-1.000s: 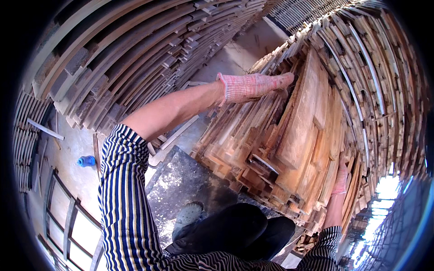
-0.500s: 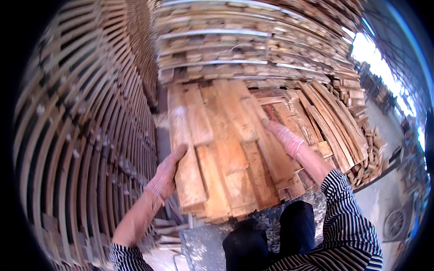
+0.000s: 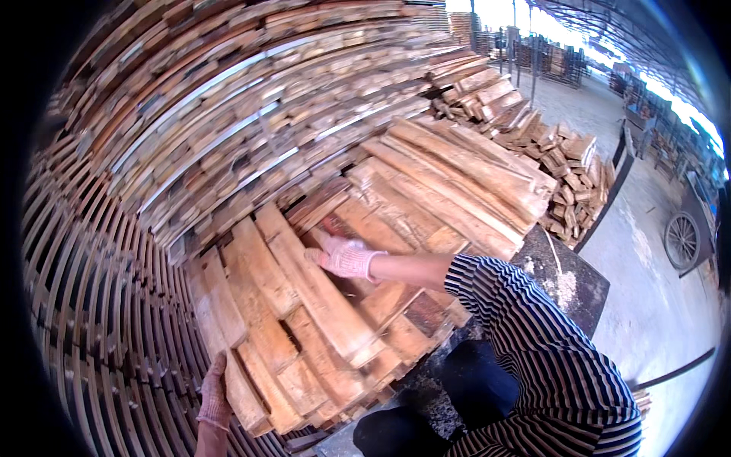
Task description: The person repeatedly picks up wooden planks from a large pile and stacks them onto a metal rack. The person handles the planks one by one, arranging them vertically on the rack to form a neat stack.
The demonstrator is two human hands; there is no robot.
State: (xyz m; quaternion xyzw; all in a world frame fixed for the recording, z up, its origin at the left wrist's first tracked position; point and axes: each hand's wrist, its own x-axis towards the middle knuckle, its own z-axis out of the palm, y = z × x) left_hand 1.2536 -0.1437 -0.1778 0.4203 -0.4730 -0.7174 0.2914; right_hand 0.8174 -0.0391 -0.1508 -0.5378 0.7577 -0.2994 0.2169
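Note:
Rows of wooden boards [image 3: 263, 324] lie side by side in a low stack in front of me. My left hand [image 3: 214, 396], in a pale pink knit glove, rests along the stack's near left edge, against the end of a board. Its thumb points up and the fingers lie flat, partly hidden by the wood. My right hand [image 3: 349, 257], gloved alike, reaches over the stack. Its fingers are apart and touch the right edge of a long plank [image 3: 316, 282]. Beside that hand is a gap with darker boards lower down.
Longer planks [image 3: 457, 175] lie to the right of the stack. Beyond them is a heap of short offcuts [image 3: 567, 179]. A tall wall of stacked lumber [image 3: 266, 114] rises behind, and slatted racks [image 3: 91, 305] stand at left. A spoked wheel [image 3: 681, 238] is at far right.
My view has swung to the right, bringing the offcut heap and yard into sight. My right hand has moved from the stack's right side onto the long plank's edge; my left stays at the left edge.

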